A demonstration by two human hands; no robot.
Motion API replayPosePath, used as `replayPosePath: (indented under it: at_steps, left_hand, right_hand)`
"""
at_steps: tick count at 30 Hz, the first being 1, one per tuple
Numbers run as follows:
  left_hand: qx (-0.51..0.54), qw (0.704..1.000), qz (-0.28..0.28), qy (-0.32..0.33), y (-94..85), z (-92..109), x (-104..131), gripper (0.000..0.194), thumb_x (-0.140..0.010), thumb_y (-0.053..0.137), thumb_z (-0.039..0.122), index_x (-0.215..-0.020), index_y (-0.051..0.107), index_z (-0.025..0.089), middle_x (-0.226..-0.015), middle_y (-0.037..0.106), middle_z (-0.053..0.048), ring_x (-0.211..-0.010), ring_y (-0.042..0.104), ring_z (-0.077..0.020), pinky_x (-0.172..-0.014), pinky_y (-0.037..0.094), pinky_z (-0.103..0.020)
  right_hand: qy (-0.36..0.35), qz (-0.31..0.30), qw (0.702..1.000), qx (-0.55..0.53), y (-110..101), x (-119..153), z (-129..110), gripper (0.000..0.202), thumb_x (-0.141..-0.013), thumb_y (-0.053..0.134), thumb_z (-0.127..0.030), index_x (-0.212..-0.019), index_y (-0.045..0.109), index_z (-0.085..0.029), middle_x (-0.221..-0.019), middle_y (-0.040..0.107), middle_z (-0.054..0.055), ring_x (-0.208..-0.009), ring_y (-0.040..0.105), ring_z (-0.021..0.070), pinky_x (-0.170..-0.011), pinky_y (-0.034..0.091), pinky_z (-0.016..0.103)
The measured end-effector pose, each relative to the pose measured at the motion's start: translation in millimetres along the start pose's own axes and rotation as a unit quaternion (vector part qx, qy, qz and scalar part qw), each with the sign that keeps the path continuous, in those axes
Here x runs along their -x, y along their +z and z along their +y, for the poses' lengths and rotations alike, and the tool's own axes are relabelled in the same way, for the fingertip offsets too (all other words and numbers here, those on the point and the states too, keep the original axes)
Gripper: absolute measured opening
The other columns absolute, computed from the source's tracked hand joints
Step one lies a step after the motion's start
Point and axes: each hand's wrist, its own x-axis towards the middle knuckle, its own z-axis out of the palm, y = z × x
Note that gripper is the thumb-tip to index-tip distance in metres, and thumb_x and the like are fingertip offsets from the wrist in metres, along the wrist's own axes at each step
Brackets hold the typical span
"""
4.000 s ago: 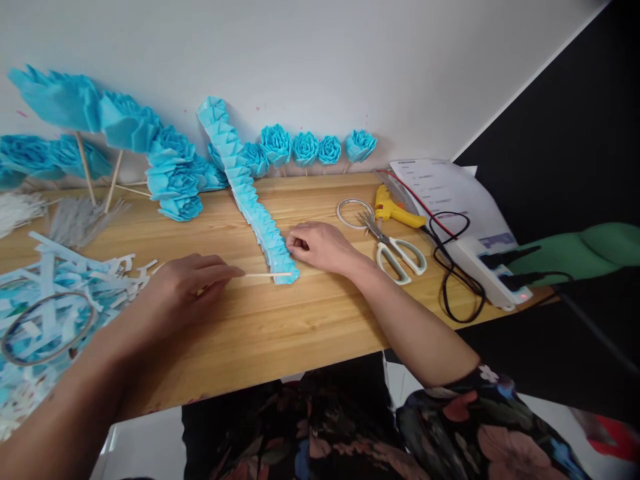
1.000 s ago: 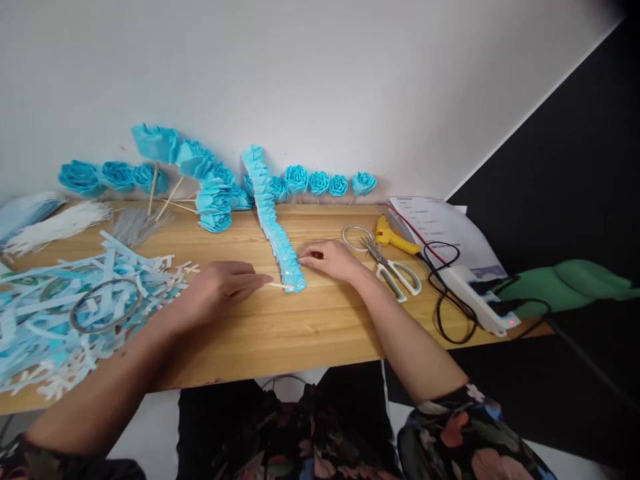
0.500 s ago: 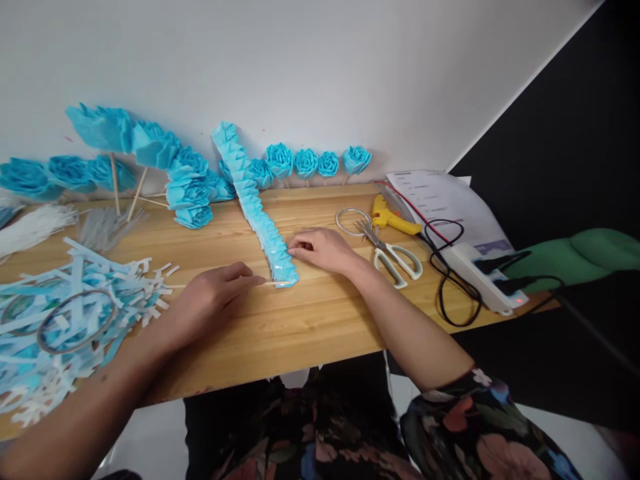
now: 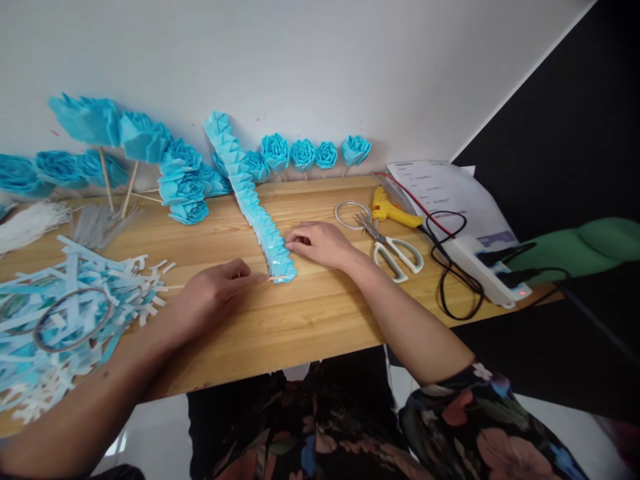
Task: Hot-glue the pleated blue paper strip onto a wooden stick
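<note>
Printed lines are seen on the white sheet [image 4: 440,190] at the far right of the surface [image 4: 310,320], but they are too small to be read. A thin wooden stick [image 4: 277,278] is pinched in the closed fingers of the left hand [image 4: 215,293], its tip laid against the near end of the folded blue paper strip [image 4: 250,200]. That end is pressed down by the right hand [image 4: 320,243], fingers together. Compared with half a second ago, the left hand has been brought slightly closer to the strip. Scissors [image 4: 395,250], a wire ring [image 4: 353,213] and a yellow glue gun [image 4: 393,210] lie just beside the right hand; blue paper roses [image 4: 315,153] are lined along the wall, cut scraps [image 4: 75,307] heaped at the left.
</note>
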Motion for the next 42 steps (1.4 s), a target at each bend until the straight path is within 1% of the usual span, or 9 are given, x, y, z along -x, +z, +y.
replayPosePath:
  at_steps: [12, 18, 21, 25, 29, 33, 35, 37, 42]
  left_hand:
    - [0.012, 1.000, -0.001, -0.023, 6.9, -5.7, -1.2, 0.039, -0.105, 0.040, 0.028, -0.114, 0.078, 0.023, -0.094, 0.067, -0.006, -0.084, 0.063, -0.0205, -0.075, 0.042, -0.030]
    - [0.072, 0.986, -0.022, -0.146, 1.9, 9.7, -7.1, 0.039, -0.104, 0.047, 0.046, -0.092, 0.073, 0.021, -0.082, 0.068, -0.004, -0.074, 0.059, -0.0197, -0.068, 0.041, -0.029]
    - [0.088, 0.983, -0.018, -0.162, 1.8, 14.9, -7.9, 0.039, -0.105, 0.048, 0.050, -0.093, 0.073, 0.021, -0.079, 0.067, -0.003, -0.071, 0.057, -0.0193, -0.065, 0.040, -0.029]
    - [0.073, 0.992, 0.004, -0.100, 9.7, 6.9, -6.6, 0.040, -0.107, 0.047, 0.047, -0.097, 0.076, 0.022, -0.083, 0.067, -0.004, -0.074, 0.059, -0.0196, -0.067, 0.042, -0.029]
    - [0.019, 0.999, 0.038, 0.007, 19.2, -9.1, -5.8, 0.041, -0.110, 0.040, 0.033, -0.112, 0.080, 0.022, -0.090, 0.068, -0.006, -0.078, 0.064, -0.0197, -0.069, 0.045, -0.029]
    - [0.017, 0.995, 0.075, 0.062, 22.5, -18.0, -6.8, 0.042, -0.107, 0.042, 0.018, -0.124, 0.080, 0.020, -0.095, 0.071, -0.007, -0.082, 0.069, -0.0185, -0.072, 0.050, -0.028]
    - [0.036, 0.992, 0.089, 0.077, 22.6, -19.2, -8.0, 0.043, -0.105, 0.043, 0.014, -0.127, 0.079, 0.020, -0.096, 0.072, -0.007, -0.084, 0.070, -0.0175, -0.075, 0.052, -0.027]
    - [0.054, 0.990, 0.099, 0.080, 23.3, -19.9, -9.4, 0.044, -0.104, 0.043, 0.012, -0.128, 0.079, 0.021, -0.093, 0.071, -0.006, -0.083, 0.069, -0.0163, -0.075, 0.052, -0.026]
    - [0.076, 0.987, 0.126, 0.070, 31.4, -25.0, -11.0, 0.044, -0.104, 0.045, 0.014, -0.130, 0.079, 0.022, -0.095, 0.071, -0.007, -0.082, 0.067, -0.0158, -0.075, 0.052, -0.026]
  right_hand:
    - [-0.007, 0.004, 1.000, -0.002, 1.1, -0.7, -0.8, 0.012, -0.100, 0.071, -0.029, -0.099, 0.081, -0.022, -0.097, 0.081, 0.000, -0.082, 0.063, 0.0131, -0.070, 0.031, 0.026]
    - [-0.015, 0.008, 1.000, -0.002, 1.9, -0.5, 1.2, 0.013, -0.101, 0.069, -0.028, -0.099, 0.081, -0.023, -0.099, 0.081, 0.001, -0.086, 0.065, 0.0144, -0.072, 0.032, 0.027]
    - [-0.016, 0.006, 1.000, -0.007, 2.9, -1.0, 3.0, 0.018, -0.103, 0.065, -0.029, -0.099, 0.081, -0.023, -0.104, 0.082, 0.002, -0.091, 0.067, 0.0153, -0.073, 0.033, 0.027]
    - [0.015, -0.013, 1.000, -0.018, -2.6, -3.0, -1.1, 0.024, -0.106, 0.061, -0.031, -0.097, 0.080, -0.020, -0.101, 0.081, 0.003, -0.087, 0.065, 0.0143, -0.073, 0.032, 0.027]
    - [0.050, -0.080, 0.995, 0.039, -20.0, 2.5, -15.8, 0.031, -0.104, 0.060, -0.034, -0.081, 0.073, -0.019, -0.080, 0.071, 0.000, -0.072, 0.054, 0.0126, -0.067, 0.027, 0.029]
    - [0.080, -0.121, 0.987, 0.066, -29.4, 22.3, -27.5, 0.037, -0.103, 0.060, -0.037, -0.071, 0.067, -0.020, -0.068, 0.062, -0.002, -0.064, 0.045, 0.0120, -0.064, 0.024, 0.030]
    - [0.089, -0.107, 0.990, 0.014, -24.0, 34.0, -28.9, 0.038, -0.103, 0.060, -0.039, -0.072, 0.068, -0.019, -0.070, 0.065, -0.001, -0.064, 0.049, 0.0116, -0.062, 0.028, 0.029]
    - [0.123, -0.080, 0.985, -0.090, -12.7, 43.6, -28.4, 0.041, -0.105, 0.058, -0.043, -0.075, 0.070, -0.018, -0.075, 0.070, 0.002, -0.064, 0.056, 0.0109, -0.060, 0.035, 0.026]
    - [0.243, -0.068, 0.901, -0.354, 14.7, 54.8, -31.0, 0.052, -0.107, 0.052, -0.061, -0.098, 0.074, -0.014, -0.070, 0.073, 0.004, -0.049, 0.059, 0.0097, -0.044, 0.041, 0.022]
